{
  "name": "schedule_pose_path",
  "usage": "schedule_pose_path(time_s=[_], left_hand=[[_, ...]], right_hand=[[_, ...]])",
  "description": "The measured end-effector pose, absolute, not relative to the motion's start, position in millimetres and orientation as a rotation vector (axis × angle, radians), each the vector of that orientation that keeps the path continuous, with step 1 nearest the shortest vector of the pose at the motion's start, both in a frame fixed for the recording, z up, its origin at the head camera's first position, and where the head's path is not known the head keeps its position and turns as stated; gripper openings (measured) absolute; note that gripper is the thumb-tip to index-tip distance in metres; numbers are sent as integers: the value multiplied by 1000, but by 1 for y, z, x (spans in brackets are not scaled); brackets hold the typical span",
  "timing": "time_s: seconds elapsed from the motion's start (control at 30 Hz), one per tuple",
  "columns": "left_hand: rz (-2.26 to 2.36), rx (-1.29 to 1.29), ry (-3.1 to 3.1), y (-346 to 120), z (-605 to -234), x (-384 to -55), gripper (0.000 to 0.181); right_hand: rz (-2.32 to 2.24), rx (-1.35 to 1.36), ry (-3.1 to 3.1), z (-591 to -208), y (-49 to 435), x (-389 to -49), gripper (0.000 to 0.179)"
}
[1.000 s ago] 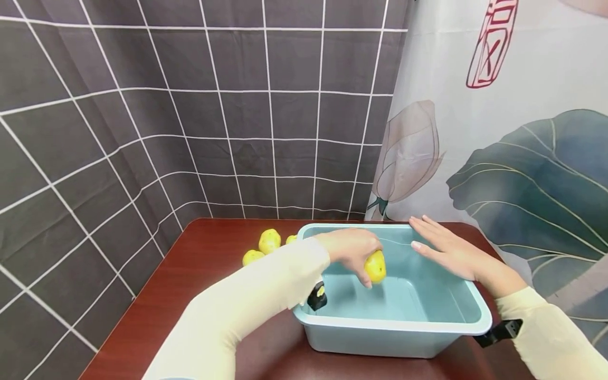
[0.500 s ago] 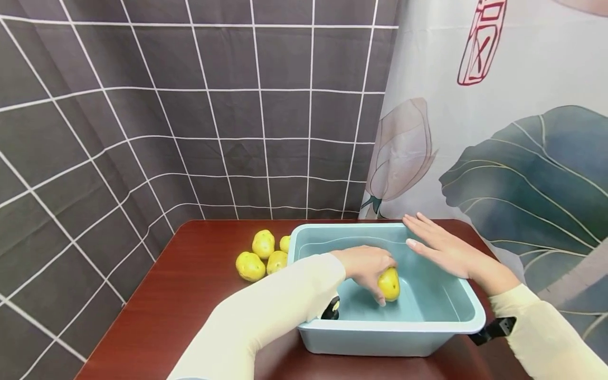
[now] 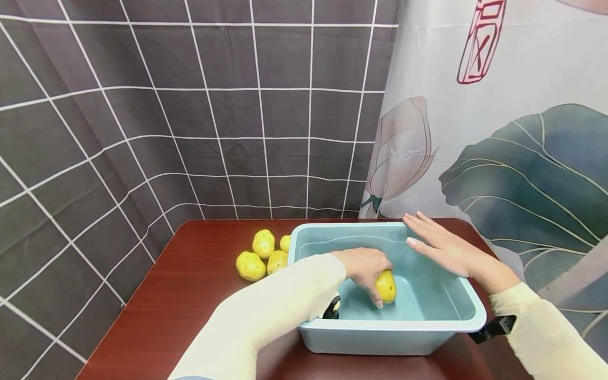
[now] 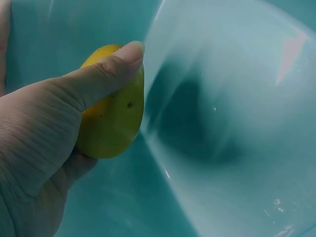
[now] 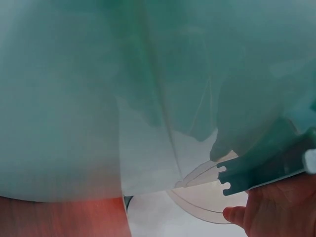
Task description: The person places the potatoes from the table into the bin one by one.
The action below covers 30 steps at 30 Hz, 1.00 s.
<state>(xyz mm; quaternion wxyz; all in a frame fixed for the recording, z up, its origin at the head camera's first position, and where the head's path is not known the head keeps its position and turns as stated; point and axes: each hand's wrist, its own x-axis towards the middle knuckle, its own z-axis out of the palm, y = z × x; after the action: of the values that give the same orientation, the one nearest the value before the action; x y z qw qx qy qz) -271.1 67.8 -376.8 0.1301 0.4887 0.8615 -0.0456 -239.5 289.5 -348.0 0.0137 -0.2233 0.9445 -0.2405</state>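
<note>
Inside the light blue plastic tub [image 3: 394,325], my left hand [image 3: 366,269] grips a yellow potato [image 3: 386,286], palm downward. The left wrist view shows the thumb laid across one side of the potato [image 4: 116,118], with fingers partly hidden behind it; a dark shadow falls on the tub floor [image 4: 247,118] beside it. My right hand [image 3: 444,248] rests on the tub's right rim, its fingers straight and pointing to the back corner. In the right wrist view, the tub's outer wall [image 5: 74,108] fills most of the picture, with part of the right hand [image 5: 281,207] low at the right.
Several yellow potatoes [image 3: 250,265] lie grouped on the red-brown table [image 3: 161,311], left of the tub and partly behind the left sleeve [image 3: 266,295]. A dark grid-patterned cloth [image 3: 237,116] and a white flowered curtain [image 3: 427,63] hang behind the table.
My left hand has moved lower into the tub with the potato, then slightly left. Its sleeve now hides less of the potatoes on the table. The right hand stays on the rim.
</note>
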Motion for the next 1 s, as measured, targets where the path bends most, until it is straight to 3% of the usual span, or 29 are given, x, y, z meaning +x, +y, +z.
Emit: schedule_pose_path(time_s=[0.43, 1.0], left_hand=[[-79, 1452, 2440, 68, -370, -270, 91], [224, 1460, 2483, 61, -347, -275, 87]], right_hand=[[-773, -693, 2921, -347, 291, -238, 65], [-762, -717, 2935, -350, 291, -241, 62]])
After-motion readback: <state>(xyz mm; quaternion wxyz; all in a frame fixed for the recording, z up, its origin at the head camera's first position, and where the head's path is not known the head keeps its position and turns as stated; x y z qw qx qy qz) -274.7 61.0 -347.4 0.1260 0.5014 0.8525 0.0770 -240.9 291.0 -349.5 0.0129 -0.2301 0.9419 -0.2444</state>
